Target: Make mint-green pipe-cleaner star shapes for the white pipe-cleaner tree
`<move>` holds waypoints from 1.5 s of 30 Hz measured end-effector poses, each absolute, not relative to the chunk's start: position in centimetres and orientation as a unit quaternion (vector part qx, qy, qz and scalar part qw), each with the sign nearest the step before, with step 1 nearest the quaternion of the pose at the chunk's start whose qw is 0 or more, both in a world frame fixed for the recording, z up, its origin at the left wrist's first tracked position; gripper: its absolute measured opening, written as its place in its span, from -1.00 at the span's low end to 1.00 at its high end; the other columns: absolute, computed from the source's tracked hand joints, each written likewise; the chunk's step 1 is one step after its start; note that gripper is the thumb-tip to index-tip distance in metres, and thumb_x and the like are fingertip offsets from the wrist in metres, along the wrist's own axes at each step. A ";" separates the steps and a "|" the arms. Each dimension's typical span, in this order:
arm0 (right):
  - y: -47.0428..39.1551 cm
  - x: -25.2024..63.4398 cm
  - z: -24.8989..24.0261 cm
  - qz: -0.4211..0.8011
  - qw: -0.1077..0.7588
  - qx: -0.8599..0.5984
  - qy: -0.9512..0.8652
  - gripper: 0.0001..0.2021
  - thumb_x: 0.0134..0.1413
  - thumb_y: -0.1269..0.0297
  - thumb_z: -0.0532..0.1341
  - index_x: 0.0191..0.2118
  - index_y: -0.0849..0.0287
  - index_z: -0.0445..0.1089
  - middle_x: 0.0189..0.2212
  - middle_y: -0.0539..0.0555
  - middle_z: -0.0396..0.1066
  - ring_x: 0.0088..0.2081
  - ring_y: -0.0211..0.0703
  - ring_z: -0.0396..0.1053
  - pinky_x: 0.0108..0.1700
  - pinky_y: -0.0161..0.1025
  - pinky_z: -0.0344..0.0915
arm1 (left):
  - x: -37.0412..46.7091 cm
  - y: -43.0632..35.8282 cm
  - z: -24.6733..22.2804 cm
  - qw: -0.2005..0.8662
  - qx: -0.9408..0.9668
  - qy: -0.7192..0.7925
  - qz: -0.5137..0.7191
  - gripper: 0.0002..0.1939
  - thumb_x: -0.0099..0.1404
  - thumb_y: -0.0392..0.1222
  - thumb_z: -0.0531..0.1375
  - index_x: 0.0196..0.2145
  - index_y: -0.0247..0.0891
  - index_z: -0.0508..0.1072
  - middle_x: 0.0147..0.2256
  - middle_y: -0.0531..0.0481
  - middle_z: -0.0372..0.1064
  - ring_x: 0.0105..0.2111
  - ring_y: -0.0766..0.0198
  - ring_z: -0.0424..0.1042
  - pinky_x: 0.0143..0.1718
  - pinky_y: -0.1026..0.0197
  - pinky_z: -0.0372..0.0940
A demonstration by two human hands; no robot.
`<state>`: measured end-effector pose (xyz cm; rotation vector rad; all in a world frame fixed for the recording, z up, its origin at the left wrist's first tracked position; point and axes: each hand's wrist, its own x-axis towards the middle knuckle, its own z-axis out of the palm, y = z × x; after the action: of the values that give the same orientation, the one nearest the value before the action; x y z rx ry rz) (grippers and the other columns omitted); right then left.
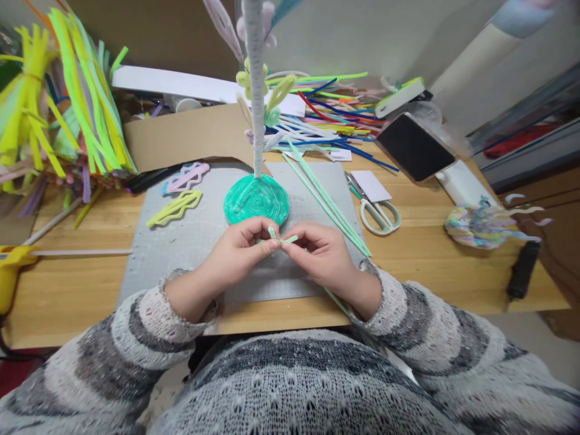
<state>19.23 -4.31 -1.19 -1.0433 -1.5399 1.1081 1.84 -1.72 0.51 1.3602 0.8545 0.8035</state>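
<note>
My left hand and my right hand meet above the grey mat, fingertips pinched together. Between them is a pale green pipe cleaner, its short ends sticking up from the fingers; the rest is mostly hidden, though a green strand runs down under my right wrist. Just behind the hands stands a round green coiled base with an upright white wrapped stem bearing yellow, green and pink loops. Several straight pale green pipe cleaners lie to the right. Zigzag-bent yellow and lilac pieces rest at left.
Scissors lie beside a white card right of the mat. A phone leans behind them. Bundled pipe cleaners crowd the back left, with a yellow glue gun nearer. A black-handled tool sits far right.
</note>
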 end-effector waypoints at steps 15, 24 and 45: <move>-3.6 19.1 -1.5 0.563 0.479 -0.426 -0.522 -0.81 0.03 0.18 0.32 -0.39 0.16 0.36 -0.54 -0.09 0.32 -0.54 -0.37 0.22 -0.49 -0.34 0.21 | 2.1 -1.7 0.2 0.655 0.521 0.389 0.384 -0.79 0.09 -0.18 0.35 -0.36 -0.28 0.41 -0.40 0.08 0.35 -0.39 0.37 0.31 -0.29 0.30 0.21; -3.6 18.8 -1.6 0.598 0.466 -0.434 -0.487 -0.77 -0.01 0.16 0.33 -0.43 0.16 0.30 -0.59 -0.12 0.28 -0.62 -0.41 0.18 -0.58 -0.37 0.15 | 2.3 -1.9 0.1 0.657 0.445 0.454 0.405 -0.69 0.04 -0.15 0.37 -0.30 -0.29 0.39 -0.53 0.10 0.40 -0.51 0.38 0.35 -0.41 0.32 0.21; -5.4 19.6 0.0 0.162 0.342 -0.394 -0.837 -0.84 0.24 0.44 0.05 -0.26 0.26 0.37 -0.41 0.10 0.37 -0.35 -0.21 0.31 -0.31 -0.27 0.25 | 1.9 -1.7 0.0 0.533 0.563 0.498 0.389 -0.76 0.01 -0.11 0.34 -0.40 -0.31 0.46 -0.49 0.02 0.44 -0.52 0.34 0.35 -0.48 0.29 0.23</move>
<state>19.56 -5.36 -0.03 -1.0244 -2.1769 0.4220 1.95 -1.75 0.01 1.3420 1.1870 0.9269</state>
